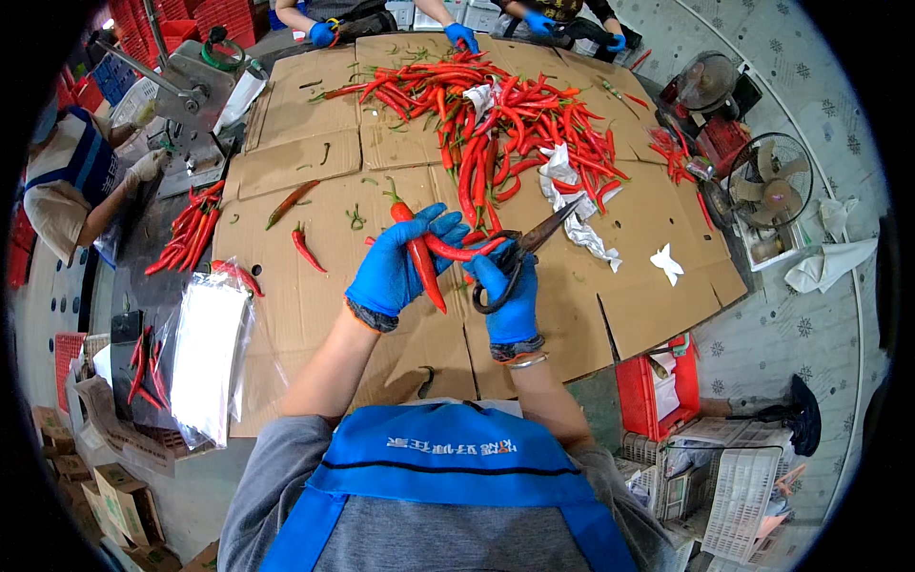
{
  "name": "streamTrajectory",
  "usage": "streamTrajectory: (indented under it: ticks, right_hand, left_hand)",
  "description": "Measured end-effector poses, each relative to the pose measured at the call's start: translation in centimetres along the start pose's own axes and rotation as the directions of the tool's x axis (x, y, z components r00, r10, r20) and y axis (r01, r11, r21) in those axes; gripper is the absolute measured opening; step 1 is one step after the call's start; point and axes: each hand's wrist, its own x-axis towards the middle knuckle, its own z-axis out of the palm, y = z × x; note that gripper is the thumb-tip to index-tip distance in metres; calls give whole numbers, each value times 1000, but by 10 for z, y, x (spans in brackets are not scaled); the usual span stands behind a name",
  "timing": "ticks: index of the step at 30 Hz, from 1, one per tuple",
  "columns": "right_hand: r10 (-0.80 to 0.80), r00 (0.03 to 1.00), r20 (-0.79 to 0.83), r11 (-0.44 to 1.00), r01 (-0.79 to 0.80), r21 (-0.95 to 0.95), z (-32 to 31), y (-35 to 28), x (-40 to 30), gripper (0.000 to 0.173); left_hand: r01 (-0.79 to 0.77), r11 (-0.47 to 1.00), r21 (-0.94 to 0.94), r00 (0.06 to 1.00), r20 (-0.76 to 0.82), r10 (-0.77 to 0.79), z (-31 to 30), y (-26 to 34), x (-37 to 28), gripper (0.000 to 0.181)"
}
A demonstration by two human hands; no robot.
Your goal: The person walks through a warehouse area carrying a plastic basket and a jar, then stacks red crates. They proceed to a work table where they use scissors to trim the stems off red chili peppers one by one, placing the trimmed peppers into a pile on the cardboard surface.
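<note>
My left hand (404,264), in a blue glove, holds red chili peppers (424,272), one hanging point down with its green stem upward and another lying across towards my right hand. My right hand (511,289), also gloved in blue, grips dark metal scissors (540,234) whose blades point up and to the right. The fingers of my right hand are close to the tip of the crosswise pepper; whether they touch it is hard to tell. Beyond both hands a large heap of red chili peppers (529,118) lies on flattened cardboard (314,357), with crumpled white paper (561,168) among them.
A bundle of peppers (189,232) and clear plastic bags (211,350) lie at the left, near a metal hand press (193,93) where a co-worker stands. Gloved co-workers' hands (461,37) show at the far edge. Fans (768,179) and a red crate (658,393) stand at the right.
</note>
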Motion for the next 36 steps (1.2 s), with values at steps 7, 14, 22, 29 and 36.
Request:
streamTrajectory:
  ticks: [7,14,22,29,36]
  right_hand:
    - [124,989,86,992,-125,2,8,15,-18,19]
    - [263,944,197,956,-283,80,21,4,-28,22]
    - [311,932,185,950,-312,-22,21,7,-30,30]
    - [46,994,100,971,-21,-238,-7,16,-26,32]
    - [-137,966,220,710,250,-658,-21,-20,-18,48]
  left_hand:
    - [-53,986,-158,997,39,60,-3,11,3,45]
    - [-269,961,-59,963,-45,266,0,16,1,49]
    - [-351,931,97,936,-5,353,21,6,-15,55]
    - [-495,792,357,867,133,481,25,17,-24,65]
    - [-441,616,652,885,201,421,24,24,-37,83]
